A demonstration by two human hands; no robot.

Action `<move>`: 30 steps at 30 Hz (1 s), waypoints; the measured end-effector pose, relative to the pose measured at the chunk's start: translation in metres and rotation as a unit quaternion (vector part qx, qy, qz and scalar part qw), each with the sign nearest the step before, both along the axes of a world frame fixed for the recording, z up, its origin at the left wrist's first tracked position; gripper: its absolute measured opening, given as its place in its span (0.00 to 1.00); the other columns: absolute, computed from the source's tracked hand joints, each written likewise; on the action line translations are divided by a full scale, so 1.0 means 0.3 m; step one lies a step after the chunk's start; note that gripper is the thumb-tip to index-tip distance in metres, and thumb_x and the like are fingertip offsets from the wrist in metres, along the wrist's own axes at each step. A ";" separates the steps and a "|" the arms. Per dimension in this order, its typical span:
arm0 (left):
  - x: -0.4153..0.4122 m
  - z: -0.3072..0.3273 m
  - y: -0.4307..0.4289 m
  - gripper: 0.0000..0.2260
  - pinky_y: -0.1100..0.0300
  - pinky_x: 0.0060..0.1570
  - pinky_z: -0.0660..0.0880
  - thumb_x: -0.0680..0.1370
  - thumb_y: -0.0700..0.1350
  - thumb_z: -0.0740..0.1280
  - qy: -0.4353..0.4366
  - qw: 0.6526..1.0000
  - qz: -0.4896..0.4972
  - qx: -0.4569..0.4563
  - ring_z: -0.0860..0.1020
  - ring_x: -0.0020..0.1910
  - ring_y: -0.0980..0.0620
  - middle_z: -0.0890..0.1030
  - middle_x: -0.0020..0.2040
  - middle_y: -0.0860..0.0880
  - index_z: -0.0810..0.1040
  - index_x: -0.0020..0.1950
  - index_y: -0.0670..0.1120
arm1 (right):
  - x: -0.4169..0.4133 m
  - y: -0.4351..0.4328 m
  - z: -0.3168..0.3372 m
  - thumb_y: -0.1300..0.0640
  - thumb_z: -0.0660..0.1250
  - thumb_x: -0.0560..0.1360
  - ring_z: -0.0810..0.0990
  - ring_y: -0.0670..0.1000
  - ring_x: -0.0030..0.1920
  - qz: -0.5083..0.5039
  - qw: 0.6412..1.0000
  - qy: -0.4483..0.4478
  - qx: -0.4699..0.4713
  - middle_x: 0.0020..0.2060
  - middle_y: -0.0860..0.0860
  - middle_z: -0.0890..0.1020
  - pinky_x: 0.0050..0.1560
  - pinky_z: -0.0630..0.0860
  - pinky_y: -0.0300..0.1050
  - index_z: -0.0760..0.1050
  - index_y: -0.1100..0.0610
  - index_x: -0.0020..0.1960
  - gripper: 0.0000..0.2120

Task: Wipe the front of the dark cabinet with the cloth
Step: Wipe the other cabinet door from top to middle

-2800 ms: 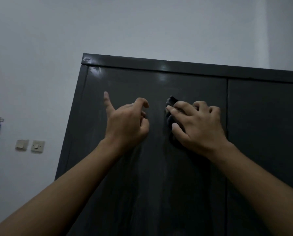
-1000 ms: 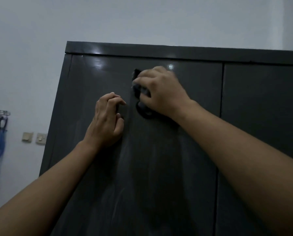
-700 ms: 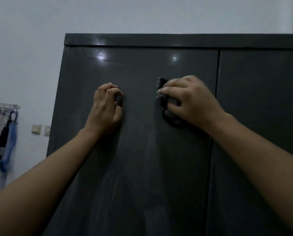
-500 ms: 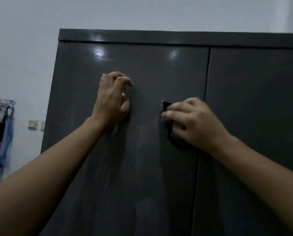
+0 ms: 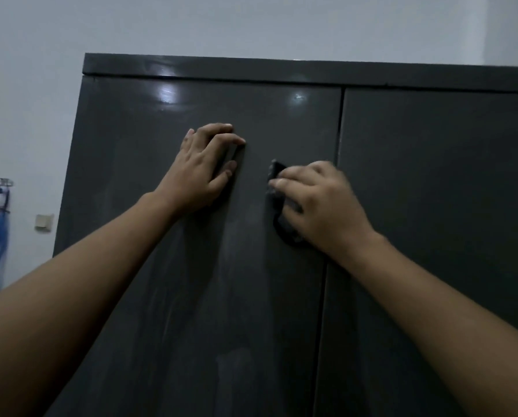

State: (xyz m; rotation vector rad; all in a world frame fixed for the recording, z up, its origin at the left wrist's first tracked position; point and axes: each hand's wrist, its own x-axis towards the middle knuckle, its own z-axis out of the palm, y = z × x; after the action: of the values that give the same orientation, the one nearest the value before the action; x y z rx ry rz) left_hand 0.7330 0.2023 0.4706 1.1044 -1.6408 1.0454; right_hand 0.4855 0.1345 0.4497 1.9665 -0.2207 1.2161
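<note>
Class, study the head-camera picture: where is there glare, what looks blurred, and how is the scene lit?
Head view: dim, bluish light throughout; two glare spots shine near the top of the dark cabinet; the right hand gripping the dark cloth is motion-blurred; the left hand looks sharper.

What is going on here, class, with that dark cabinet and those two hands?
A person is wiping the front of a dark cabinet. The right-hand grip holds a dark cloth against the left door, close to the gap between the two doors. The left-hand grip rests on the same door beside it, holding nothing. Pale smears show lower down on that door.
</note>
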 end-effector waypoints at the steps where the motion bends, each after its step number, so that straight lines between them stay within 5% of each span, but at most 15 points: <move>1: 0.002 -0.002 -0.001 0.20 0.34 0.73 0.58 0.79 0.51 0.61 -0.002 1.000 0.000 -0.004 0.61 0.72 0.50 0.65 0.73 0.46 0.70 0.71 0.51 | 0.026 0.008 -0.042 0.54 0.63 0.74 0.78 0.59 0.48 0.005 0.999 0.047 -0.009 0.58 0.51 0.83 0.47 0.78 0.56 0.84 0.54 0.58 0.17; 7: 0.027 -0.016 0.018 0.19 0.40 0.77 0.45 0.80 0.52 0.61 -0.008 1.000 0.023 0.018 0.58 0.77 0.49 0.63 0.77 0.51 0.69 0.71 0.53 | 0.069 0.006 -0.193 0.54 0.71 0.74 0.77 0.56 0.52 0.026 0.972 0.234 -0.006 0.59 0.47 0.83 0.47 0.77 0.53 0.83 0.49 0.60 0.15; 10: 0.075 -0.044 0.047 0.20 0.35 0.75 0.44 0.77 0.53 0.59 0.010 1.000 0.027 0.009 0.61 0.76 0.49 0.67 0.75 0.53 0.70 0.69 0.52 | 0.064 -0.020 -0.128 0.56 0.67 0.75 0.79 0.58 0.49 0.051 0.993 0.102 -0.016 0.57 0.49 0.84 0.47 0.78 0.56 0.84 0.52 0.58 0.13; 12: 0.125 -0.050 0.066 0.19 0.33 0.74 0.50 0.77 0.49 0.60 0.029 0.999 0.007 -0.020 0.66 0.73 0.48 0.71 0.72 0.50 0.72 0.67 0.49 | 0.084 -0.010 -0.077 0.56 0.66 0.74 0.78 0.58 0.50 0.052 0.996 -0.065 0.020 0.56 0.48 0.83 0.49 0.77 0.57 0.84 0.53 0.58 0.14; 14: 0.191 -0.044 0.077 0.18 0.31 0.70 0.58 0.77 0.48 0.59 0.036 0.998 0.003 -0.052 0.69 0.70 0.46 0.73 0.70 0.49 0.73 0.66 0.49 | 0.134 0.017 -0.063 0.55 0.65 0.73 0.78 0.58 0.51 0.044 0.988 -0.141 0.051 0.56 0.48 0.83 0.51 0.77 0.57 0.84 0.53 0.58 0.16; 20: 0.382 -0.050 0.111 0.20 0.32 0.68 0.62 0.78 0.48 0.58 0.008 0.998 0.046 -0.040 0.68 0.69 0.44 0.71 0.71 0.47 0.72 0.70 0.49 | 0.251 0.047 -0.214 0.55 0.67 0.76 0.78 0.56 0.49 0.032 0.996 0.083 -0.019 0.57 0.47 0.83 0.46 0.76 0.52 0.84 0.52 0.57 0.13; 25: 0.526 -0.047 0.153 0.23 0.36 0.74 0.54 0.79 0.48 0.56 -0.049 0.995 0.081 -0.019 0.67 0.72 0.43 0.68 0.76 0.49 0.69 0.75 0.50 | 0.202 0.032 -0.270 0.56 0.70 0.78 0.80 0.55 0.50 0.043 0.978 0.203 -0.035 0.58 0.46 0.84 0.49 0.77 0.54 0.85 0.51 0.59 0.11; 27: 0.572 -0.027 0.164 0.23 0.38 0.74 0.52 0.79 0.48 0.56 -0.077 0.994 0.075 -0.013 0.67 0.72 0.42 0.68 0.76 0.49 0.69 0.75 0.51 | 0.195 0.039 -0.230 0.60 0.70 0.77 0.82 0.57 0.50 0.058 0.989 0.135 -0.033 0.58 0.49 0.84 0.54 0.76 0.52 0.85 0.54 0.58 0.11; 30: 0.622 0.007 0.163 0.22 0.38 0.73 0.56 0.79 0.46 0.56 -0.115 0.992 0.045 -0.011 0.70 0.70 0.41 0.71 0.74 0.50 0.71 0.73 0.50 | 0.239 0.066 -0.128 0.63 0.70 0.74 0.80 0.59 0.51 0.041 0.992 -0.115 0.016 0.57 0.51 0.83 0.60 0.69 0.41 0.84 0.56 0.60 0.15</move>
State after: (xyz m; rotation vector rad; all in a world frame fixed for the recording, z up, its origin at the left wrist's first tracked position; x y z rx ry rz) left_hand 0.9197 0.2512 0.4728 1.0846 -1.7687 1.2865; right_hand 0.5573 0.1545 0.4112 1.8772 -0.2799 1.5017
